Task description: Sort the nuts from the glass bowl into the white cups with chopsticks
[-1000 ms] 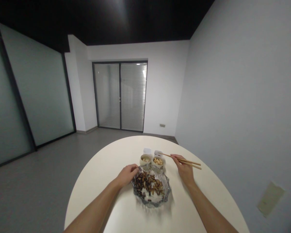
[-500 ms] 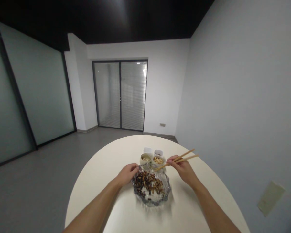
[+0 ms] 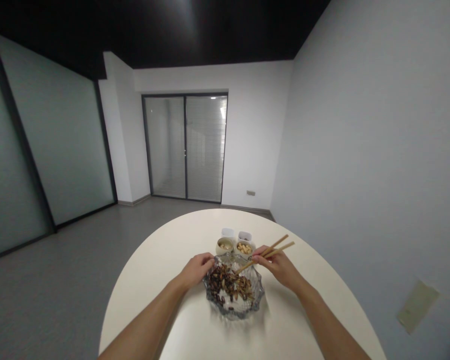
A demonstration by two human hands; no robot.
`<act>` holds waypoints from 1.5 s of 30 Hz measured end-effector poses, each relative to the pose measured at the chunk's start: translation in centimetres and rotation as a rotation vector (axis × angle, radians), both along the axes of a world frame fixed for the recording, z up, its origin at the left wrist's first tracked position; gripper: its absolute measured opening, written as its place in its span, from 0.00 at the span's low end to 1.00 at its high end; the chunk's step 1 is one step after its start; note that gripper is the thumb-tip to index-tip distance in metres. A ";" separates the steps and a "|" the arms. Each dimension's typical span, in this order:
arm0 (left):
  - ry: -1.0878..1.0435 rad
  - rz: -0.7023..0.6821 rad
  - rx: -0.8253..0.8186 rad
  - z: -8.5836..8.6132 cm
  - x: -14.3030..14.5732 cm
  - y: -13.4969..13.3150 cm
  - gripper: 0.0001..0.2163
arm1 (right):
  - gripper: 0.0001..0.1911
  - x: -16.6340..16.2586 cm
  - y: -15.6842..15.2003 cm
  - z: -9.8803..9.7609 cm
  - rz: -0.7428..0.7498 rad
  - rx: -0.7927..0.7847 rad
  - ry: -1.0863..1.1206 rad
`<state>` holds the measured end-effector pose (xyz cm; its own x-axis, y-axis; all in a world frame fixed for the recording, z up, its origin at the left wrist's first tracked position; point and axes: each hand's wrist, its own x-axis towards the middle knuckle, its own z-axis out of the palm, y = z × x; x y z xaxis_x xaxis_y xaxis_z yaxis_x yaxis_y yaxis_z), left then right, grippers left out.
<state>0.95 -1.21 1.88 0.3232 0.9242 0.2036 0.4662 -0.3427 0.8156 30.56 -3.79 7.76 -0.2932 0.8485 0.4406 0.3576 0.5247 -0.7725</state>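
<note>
My left hand (image 3: 198,269) is closed on the left rim of a clear glass bowl (image 3: 237,314) with a wavy edge. Inside lie many small oblong pieces (image 3: 225,281), dark reddish-brown at the left and lighter brown at the right; their kind is unclear. A pair of wooden chopsticks (image 3: 279,242) is pinched in my right hand (image 3: 276,266), above the bowl's right far side. The chopstick tips reach down to the pieces near the bowl's middle. Whether anything is between the tips is too small to tell.
Right behind the bowl stand a small cup with pale pieces (image 3: 225,245) and another with yellowish nut-like pieces (image 3: 244,248). Two small white tubs (image 3: 227,232) (image 3: 245,236) are behind them. All rest on a round white table (image 3: 165,250). A wall (image 3: 352,175) rises at the right.
My right hand has moved left and slightly down, bringing the chopstick tips lower into the bowl among the pieces. My left hand and the bowl have stayed in place.
</note>
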 end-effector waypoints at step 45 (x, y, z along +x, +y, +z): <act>0.005 0.002 0.024 -0.4 -0.1 0.2 0.16 | 0.18 1.6 3.7 -3.6 -0.397 0.275 0.213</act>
<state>0.89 -1.02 1.45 0.3227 0.9195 0.2245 0.4709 -0.3617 0.8046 32.19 -0.05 4.12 0.1474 0.7209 0.6772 0.4199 0.5743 -0.7028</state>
